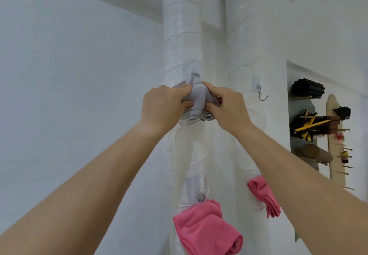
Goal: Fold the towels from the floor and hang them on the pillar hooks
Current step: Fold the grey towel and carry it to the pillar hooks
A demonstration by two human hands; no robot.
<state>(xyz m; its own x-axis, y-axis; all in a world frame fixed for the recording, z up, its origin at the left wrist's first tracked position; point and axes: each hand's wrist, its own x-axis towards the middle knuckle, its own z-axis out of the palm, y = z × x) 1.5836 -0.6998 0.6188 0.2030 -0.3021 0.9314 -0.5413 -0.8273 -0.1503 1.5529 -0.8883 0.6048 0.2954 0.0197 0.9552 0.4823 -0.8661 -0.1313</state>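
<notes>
left grip (163, 107) pinching grey towel (196, 97) | right grip (227, 106) pinching same towel | towel between both grips, top just under hook (195, 75)

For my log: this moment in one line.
step: hanging grey towel on upper hook | left hand, right hand: grip towel | hung: left pink towel, right pink towel | free: right hook

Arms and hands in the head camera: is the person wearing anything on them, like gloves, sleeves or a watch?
Nothing shows. The left hand and right hand are bare: no gloves, rings or watch. The left forearm and right forearm are bare too, with no sleeve in the picture and no wristband.
</notes>
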